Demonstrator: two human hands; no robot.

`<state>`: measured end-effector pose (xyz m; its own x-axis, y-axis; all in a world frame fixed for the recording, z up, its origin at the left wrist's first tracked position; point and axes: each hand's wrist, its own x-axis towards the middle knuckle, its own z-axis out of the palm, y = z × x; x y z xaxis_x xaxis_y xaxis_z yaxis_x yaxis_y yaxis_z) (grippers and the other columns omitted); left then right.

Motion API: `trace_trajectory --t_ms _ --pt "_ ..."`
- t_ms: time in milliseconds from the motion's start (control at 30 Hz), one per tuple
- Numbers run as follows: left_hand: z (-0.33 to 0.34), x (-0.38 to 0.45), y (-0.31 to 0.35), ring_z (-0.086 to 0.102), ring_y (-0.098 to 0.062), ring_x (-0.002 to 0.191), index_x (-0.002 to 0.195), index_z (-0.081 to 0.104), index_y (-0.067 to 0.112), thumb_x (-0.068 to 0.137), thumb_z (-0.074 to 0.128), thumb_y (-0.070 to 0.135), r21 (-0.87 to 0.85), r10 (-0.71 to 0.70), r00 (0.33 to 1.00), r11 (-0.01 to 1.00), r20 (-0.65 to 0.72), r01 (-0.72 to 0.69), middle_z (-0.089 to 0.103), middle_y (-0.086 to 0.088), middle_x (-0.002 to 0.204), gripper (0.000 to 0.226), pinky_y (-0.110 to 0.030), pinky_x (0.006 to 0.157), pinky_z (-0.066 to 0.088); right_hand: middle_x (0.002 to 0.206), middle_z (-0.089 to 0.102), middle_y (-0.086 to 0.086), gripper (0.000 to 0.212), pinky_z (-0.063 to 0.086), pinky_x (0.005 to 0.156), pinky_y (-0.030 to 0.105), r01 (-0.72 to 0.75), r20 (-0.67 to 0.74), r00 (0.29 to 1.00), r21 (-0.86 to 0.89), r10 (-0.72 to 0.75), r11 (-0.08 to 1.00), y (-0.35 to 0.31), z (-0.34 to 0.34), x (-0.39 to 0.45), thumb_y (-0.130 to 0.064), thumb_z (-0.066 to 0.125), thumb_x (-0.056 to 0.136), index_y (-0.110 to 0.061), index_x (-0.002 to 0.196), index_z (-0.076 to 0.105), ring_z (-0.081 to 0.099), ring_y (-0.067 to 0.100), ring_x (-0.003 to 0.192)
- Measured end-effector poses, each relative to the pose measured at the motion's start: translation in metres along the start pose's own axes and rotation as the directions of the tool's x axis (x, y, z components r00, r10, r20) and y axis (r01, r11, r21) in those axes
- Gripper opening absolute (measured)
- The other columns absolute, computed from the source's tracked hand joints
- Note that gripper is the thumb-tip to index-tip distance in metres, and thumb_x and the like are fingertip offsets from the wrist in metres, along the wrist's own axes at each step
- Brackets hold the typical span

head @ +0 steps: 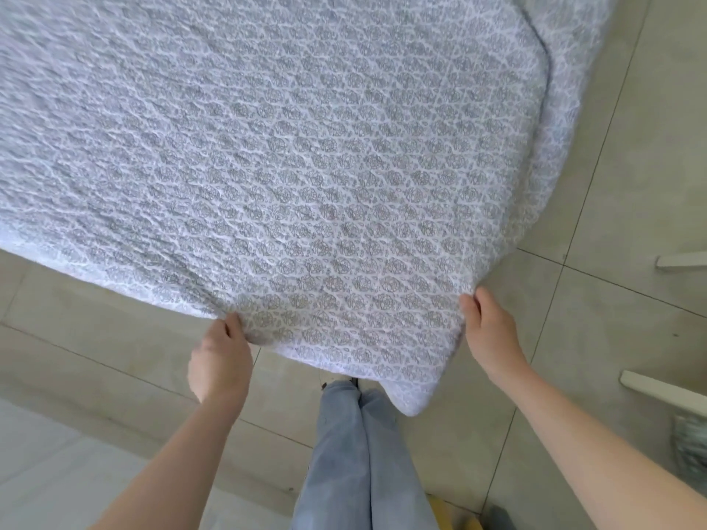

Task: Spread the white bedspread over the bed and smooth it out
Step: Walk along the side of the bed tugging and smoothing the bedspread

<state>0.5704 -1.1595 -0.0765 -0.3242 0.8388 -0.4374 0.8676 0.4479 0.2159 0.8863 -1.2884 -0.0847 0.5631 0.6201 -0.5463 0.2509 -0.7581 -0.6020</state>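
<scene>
The white bedspread (290, 154) with a grey flower pattern lies stretched across the bed and fills most of the view. Its near edge is lifted off the floor side and pulled toward me. My left hand (220, 357) pinches that edge at the lower left. My right hand (487, 330) grips the edge near the corner on the right. A loose corner flap (415, 395) hangs down between my hands, over my legs. The bed itself is hidden under the cloth.
Pale floor tiles (612, 231) surround the bed on the near and right sides. My legs in blue jeans (355, 453) stand close to the bed. White furniture legs (673, 392) stand at the right edge, with a patterned object below them.
</scene>
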Motion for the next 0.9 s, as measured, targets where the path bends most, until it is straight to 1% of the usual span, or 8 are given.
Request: trace_trajectory --t_ms 100,167,233,333,467,600,767,900 --pt "-0.014 0.015 0.005 0.057 -0.031 0.092 0.095 0.051 0.014 0.091 0.061 0.036 0.203 0.088 0.993 0.977 -0.077 -0.071 0.058 -0.009 0.094 0.025 -0.042 0.085 0.037 0.066 0.052 0.006 0.03 0.034 0.055 0.035 -0.041 -0.013 0.999 -0.043 0.041 0.998 -0.004 0.0 -0.002 -0.033 0.041 0.102 -0.016 0.078 0.046 0.045 0.02 0.058" --pt "-0.03 0.044 0.02 0.046 -0.033 0.113 0.127 0.04 0.014 0.078 0.071 0.019 0.163 0.074 0.989 0.985 -0.125 -0.053 0.045 -0.015 0.124 0.058 -0.048 0.096 0.034 0.068 0.053 0.005 0.029 0.035 0.055 0.035 -0.086 -0.026 0.996 -0.035 0.085 0.996 -0.009 0.001 -0.003 -0.033 0.042 0.102 -0.014 0.08 0.049 0.047 0.021 0.06" --pt "-0.044 0.082 0.038 0.036 -0.033 0.129 0.144 0.029 0.017 0.077 0.063 0.007 0.162 0.197 0.967 0.972 -0.161 -0.171 0.036 -0.013 0.143 0.075 -0.052 0.106 0.028 0.074 0.058 0.004 0.026 0.039 0.058 0.034 -0.116 -0.042 0.993 -0.031 0.114 0.993 -0.014 0.0 -0.004 -0.033 0.045 0.101 -0.015 0.085 0.053 0.053 0.023 0.066" --pt "-0.054 0.15 0.069 0.006 -0.025 0.153 0.158 0.008 0.025 0.099 0.043 0.025 0.262 0.407 0.913 0.884 -0.023 -0.388 0.007 0.001 0.167 0.069 -0.051 0.123 0.006 0.078 0.06 0.004 0.028 0.04 0.061 0.033 -0.142 -0.155 0.979 -0.028 0.136 0.99 -0.026 -0.004 0.008 -0.038 0.045 0.101 -0.013 0.092 0.052 0.056 0.02 0.071" --pt "-0.043 0.194 0.116 -0.022 -0.027 0.149 0.155 -0.014 0.04 0.103 0.012 0.056 0.232 0.449 0.887 0.856 0.106 -0.462 -0.021 0.006 0.164 0.061 -0.059 0.121 -0.004 0.073 0.058 0.006 0.03 0.036 0.055 0.034 -0.106 -0.337 0.938 -0.04 0.086 0.994 -0.042 -0.006 0.038 -0.035 0.036 0.104 -0.009 0.097 0.05 0.055 0.024 0.065" --pt "-0.001 0.149 0.163 -0.029 -0.036 0.145 0.152 -0.028 0.031 0.097 -0.003 0.063 0.307 0.521 0.846 0.791 0.113 -0.529 -0.034 0.003 0.16 0.068 -0.066 0.116 -0.009 0.072 0.05 -0.001 0.023 0.029 0.058 0.036 -0.125 -0.391 0.914 -0.009 0.112 0.992 -0.062 -0.012 0.072 -0.027 0.036 0.105 -0.007 0.101 0.045 0.048 0.019 0.063" --pt "0.069 0.052 0.215 -0.023 -0.041 0.147 0.156 -0.019 0.022 0.098 0.003 0.066 0.309 0.796 0.554 0.477 0.244 -0.823 -0.024 -0.003 0.164 0.076 -0.068 0.115 -0.008 0.086 0.051 0.005 0.027 0.027 0.07 0.031 -0.188 -0.437 0.874 0.101 0.214 0.977 -0.061 -0.046 0.132 -0.024 0.034 0.105 -0.001 0.109 0.047 0.044 0.023 0.084" --pt "0.113 -0.034 0.247 -0.028 -0.044 0.145 0.157 -0.013 0.029 0.1 0.009 0.064 0.252 0.864 0.291 0.199 0.41 -0.947 -0.024 -0.002 0.164 0.071 -0.069 0.114 -0.005 0.085 0.053 0.014 0.054 0.05 0.083 0.058 -0.294 -0.351 0.861 0.246 0.368 0.923 -0.024 -0.092 0.208 -0.064 0.036 0.076 -0.012 0.083 0.049 0.06 0.039 0.086"
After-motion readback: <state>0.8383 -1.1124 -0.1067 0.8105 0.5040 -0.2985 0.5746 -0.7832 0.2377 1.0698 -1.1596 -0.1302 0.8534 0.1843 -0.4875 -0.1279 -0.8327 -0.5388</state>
